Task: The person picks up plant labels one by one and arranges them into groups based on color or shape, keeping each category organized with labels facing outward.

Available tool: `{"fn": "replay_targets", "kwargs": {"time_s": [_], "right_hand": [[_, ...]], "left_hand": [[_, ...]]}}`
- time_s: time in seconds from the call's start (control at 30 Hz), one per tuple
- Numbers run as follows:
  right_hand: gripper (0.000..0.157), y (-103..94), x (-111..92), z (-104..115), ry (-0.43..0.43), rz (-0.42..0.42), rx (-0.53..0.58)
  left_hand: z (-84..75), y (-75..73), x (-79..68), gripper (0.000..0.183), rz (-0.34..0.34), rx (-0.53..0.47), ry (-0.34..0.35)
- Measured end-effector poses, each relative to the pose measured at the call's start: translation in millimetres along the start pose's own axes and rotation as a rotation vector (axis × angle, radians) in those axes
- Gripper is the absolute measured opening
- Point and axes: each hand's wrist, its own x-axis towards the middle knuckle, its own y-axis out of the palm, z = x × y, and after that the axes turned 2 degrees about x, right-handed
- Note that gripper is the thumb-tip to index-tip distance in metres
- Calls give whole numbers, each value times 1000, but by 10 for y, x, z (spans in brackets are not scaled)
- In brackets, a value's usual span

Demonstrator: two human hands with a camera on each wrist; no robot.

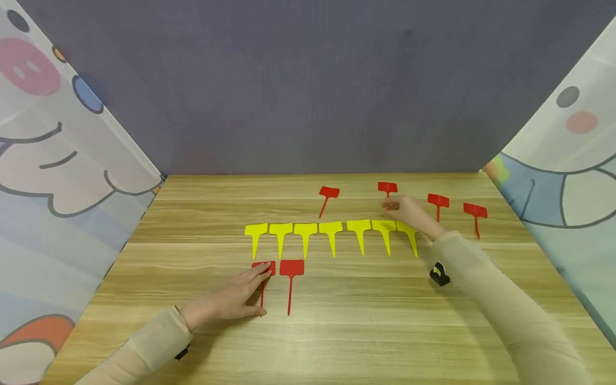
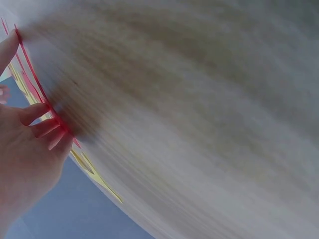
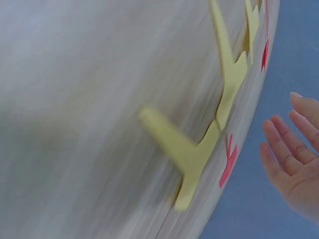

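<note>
Several yellow T-shaped plant labels [image 1: 305, 230] lie in a row across the middle of the table. In front of the row's left end are two red plant labels side by side. My left hand [image 1: 231, 298] touches the left one [image 1: 256, 266], fingertips on its head and thumb at the tip of its stem. The other red label [image 1: 291, 267] lies just to the right. My right hand [image 1: 409, 211], fingers loosely bent and holding nothing, hovers behind the row. Its fingertips overlap the stem of a red label [image 1: 387, 187] at the back. The right wrist view shows this hand [image 3: 294, 164] raised above the table.
More red labels lie behind the yellow row: one [image 1: 329, 192] left of my right hand, two [image 1: 438, 200] [image 1: 475, 210] to its right. A grey wall [image 1: 308, 96] rises at the table's back edge. Cartoon-printed curtains [image 1: 29, 160] flank both sides.
</note>
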Motion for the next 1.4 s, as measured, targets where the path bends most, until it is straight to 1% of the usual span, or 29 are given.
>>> {"fn": "replay_targets", "kwargs": {"time_s": [0.23,0.37,0.47,0.7,0.97,1.17,1.4], "right_hand": [[29,121,229,128,-7,0,45],[31,193,356,196,-23,-1,69],[33,245,441,254,-19,1,86],[38,388,631,365,63,6,120],[45,575,839,440,97,10,153],[55,682,933,523,141,-5,194],[64,776,1004,591,177,-12,193]], "left_hand": [[0,-5,13,82,23,-14,-19],[-2,-14,22,82,30,-19,-22],[-2,-18,28,82,35,-25,-26],[-7,-22,34,82,43,-23,-34],[-25,-45,31,82,37,-13,-29],[-46,-61,24,82,36,-18,-34],[-41,-56,16,81,37,-55,-43]]}}
